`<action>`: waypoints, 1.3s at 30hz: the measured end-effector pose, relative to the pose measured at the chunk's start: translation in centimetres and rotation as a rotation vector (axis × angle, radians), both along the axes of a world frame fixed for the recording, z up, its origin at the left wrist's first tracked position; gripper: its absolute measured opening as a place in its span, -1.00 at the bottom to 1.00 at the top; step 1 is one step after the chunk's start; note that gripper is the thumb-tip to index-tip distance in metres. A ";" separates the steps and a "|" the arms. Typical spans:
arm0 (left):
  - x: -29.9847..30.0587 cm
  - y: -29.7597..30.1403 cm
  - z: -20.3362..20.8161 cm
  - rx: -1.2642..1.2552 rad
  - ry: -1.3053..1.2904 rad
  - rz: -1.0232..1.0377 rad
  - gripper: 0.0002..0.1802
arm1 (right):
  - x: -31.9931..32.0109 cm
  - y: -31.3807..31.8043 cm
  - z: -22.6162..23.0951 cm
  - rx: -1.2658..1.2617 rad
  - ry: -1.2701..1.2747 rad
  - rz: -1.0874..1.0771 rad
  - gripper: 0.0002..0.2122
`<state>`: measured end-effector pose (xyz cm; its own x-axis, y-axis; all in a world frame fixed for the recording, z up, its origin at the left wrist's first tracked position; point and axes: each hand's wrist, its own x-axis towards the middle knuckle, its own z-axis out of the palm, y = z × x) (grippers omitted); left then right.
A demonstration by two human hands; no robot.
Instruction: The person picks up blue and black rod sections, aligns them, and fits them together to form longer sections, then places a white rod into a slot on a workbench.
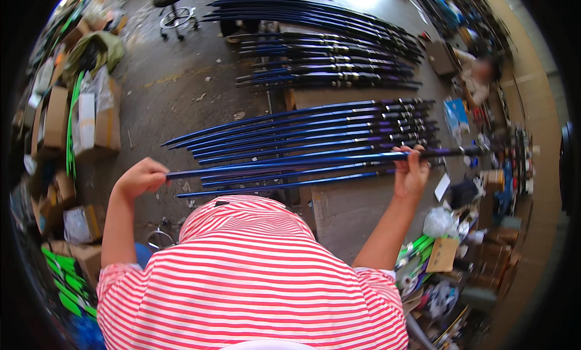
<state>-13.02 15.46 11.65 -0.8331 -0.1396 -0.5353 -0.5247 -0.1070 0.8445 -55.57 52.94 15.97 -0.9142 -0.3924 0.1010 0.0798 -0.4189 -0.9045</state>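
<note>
A long blue fishing rod (290,163) with a dark handle spans the space in front of my chest. My left hand (143,177) is closed around its left end. Near the handle on the right, the thumb and fingers of my right hand (412,173) grip the same rod. Beneath and beyond it, a row of several similar blue rods (284,130) lies on the brown work table (345,214), handles to the right and blue ends sticking out past the table's left edge. The held rod hides part of that row.
Farther off lies another batch of dark rods (339,65). Cardboard boxes (100,123) and green strips stand at left, with a wheeled stool (172,11) beyond. Bags and parts clutter the right, where a person (478,78) sits. Another person's dark-clothed legs (233,11) show at the top.
</note>
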 end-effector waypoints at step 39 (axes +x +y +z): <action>-22.8 7.9 -3.3 -1.090 0.129 -0.218 -0.54 | 4.5 -1.4 -13.0 0.649 0.024 -0.092 -0.83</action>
